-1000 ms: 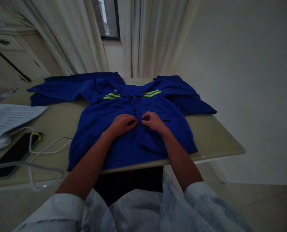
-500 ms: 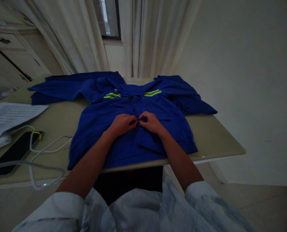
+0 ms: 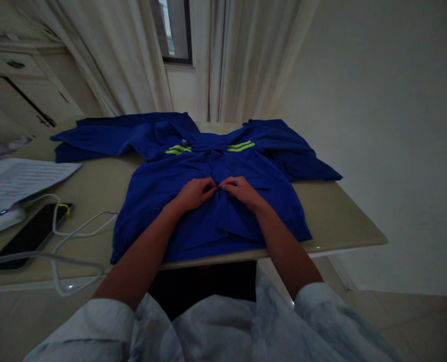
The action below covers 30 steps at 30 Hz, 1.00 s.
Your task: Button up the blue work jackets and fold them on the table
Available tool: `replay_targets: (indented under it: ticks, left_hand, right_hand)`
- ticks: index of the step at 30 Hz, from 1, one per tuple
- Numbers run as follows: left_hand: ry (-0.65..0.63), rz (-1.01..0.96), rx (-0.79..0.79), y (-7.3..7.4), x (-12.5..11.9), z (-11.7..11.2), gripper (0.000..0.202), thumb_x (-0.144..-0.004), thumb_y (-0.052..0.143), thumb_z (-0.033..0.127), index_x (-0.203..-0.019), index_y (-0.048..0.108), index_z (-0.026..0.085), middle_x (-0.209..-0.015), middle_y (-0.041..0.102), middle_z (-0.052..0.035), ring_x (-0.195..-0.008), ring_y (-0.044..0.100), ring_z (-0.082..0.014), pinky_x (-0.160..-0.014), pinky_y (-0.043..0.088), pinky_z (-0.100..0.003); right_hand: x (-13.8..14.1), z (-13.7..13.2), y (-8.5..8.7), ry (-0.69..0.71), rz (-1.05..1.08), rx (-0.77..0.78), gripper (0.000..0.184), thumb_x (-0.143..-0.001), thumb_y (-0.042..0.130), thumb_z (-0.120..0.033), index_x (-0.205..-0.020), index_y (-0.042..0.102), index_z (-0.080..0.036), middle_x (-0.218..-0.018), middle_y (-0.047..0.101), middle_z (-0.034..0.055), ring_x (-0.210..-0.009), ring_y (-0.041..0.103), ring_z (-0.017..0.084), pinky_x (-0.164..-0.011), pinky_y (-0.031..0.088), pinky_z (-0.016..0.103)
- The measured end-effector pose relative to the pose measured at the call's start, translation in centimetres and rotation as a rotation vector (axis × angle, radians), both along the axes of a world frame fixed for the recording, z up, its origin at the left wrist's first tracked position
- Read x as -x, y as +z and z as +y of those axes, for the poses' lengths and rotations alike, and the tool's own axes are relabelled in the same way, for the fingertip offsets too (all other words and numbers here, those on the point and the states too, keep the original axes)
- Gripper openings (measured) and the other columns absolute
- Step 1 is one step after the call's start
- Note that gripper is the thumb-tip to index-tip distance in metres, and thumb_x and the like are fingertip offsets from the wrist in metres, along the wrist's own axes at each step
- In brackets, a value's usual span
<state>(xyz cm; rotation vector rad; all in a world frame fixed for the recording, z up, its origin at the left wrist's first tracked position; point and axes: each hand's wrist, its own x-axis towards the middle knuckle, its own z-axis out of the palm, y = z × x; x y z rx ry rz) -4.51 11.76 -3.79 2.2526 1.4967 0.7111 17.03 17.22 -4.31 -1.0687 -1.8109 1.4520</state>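
Observation:
A blue shirt [image 3: 163,201] with yellow-green shoulder stripes lies spread front-up on a pale table [image 3: 340,221], sleeves out to both sides. My left hand [image 3: 193,193] and my right hand [image 3: 240,191] meet at the shirt's centre front, about mid-chest. Both have their fingers curled and pinch the fabric edges of the front opening, fingertips almost touching. What exactly sits between the fingertips is too small to make out.
On the table's left lie a black phone [image 3: 31,236], a looping white cable [image 3: 80,231] and printed papers [image 3: 16,178]. Curtains [image 3: 231,60] and a window are behind the table, cabinets [image 3: 16,95] at the far left, a bare wall on the right.
My hands stay pinched together at the shirt's front, shifting only slightly. The camera has drifted a little, so everything sits slightly further right in view.

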Motion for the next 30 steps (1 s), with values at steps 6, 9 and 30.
replay_targets:
  ticks: [6, 9, 30]
  left_hand:
    - [0.004, 0.05, -0.046, 0.4, 0.3, -0.1, 0.021, -0.097, 0.059, 0.037, -0.1, 0.074, 0.024, -0.09, 0.078, -0.0031, -0.078, 0.07, -0.0198, -0.068, 0.047, -0.029]
    - [0.016, 0.05, -0.034, 0.6, 0.3, -0.2, 0.02, -0.096, 0.06, 0.037, -0.1, 0.075, 0.025, -0.089, 0.078, -0.0023, -0.076, 0.07, -0.0195, -0.067, 0.047, -0.029]
    - [0.032, 0.202, -0.104, 0.6, -0.1, -0.5, 0.023, -0.1, 0.056, 0.036, -0.104, 0.074, 0.023, -0.094, 0.078, -0.0054, -0.084, 0.071, -0.0215, -0.073, 0.046, -0.029]
  right_hand:
    - [0.0, -0.1, 0.3, -0.015, 0.128, 0.276, 0.016, -0.074, 0.075, -0.031, -0.083, 0.079, -0.018, -0.082, 0.075, 0.0026, -0.074, 0.064, 0.014, -0.068, 0.05, 0.023]
    - [0.0, -0.1, 0.5, -0.009, 0.138, 0.303, 0.017, -0.07, 0.081, -0.028, -0.084, 0.079, -0.018, -0.08, 0.074, 0.0014, -0.07, 0.063, 0.012, -0.066, 0.049, 0.022]
    - [0.1, 0.6, -1.4, 0.03, 0.098, 0.025, 0.024, -0.068, 0.082, -0.037, -0.081, 0.076, -0.018, -0.081, 0.069, 0.0008, -0.067, 0.061, 0.013, -0.061, 0.048, 0.025]
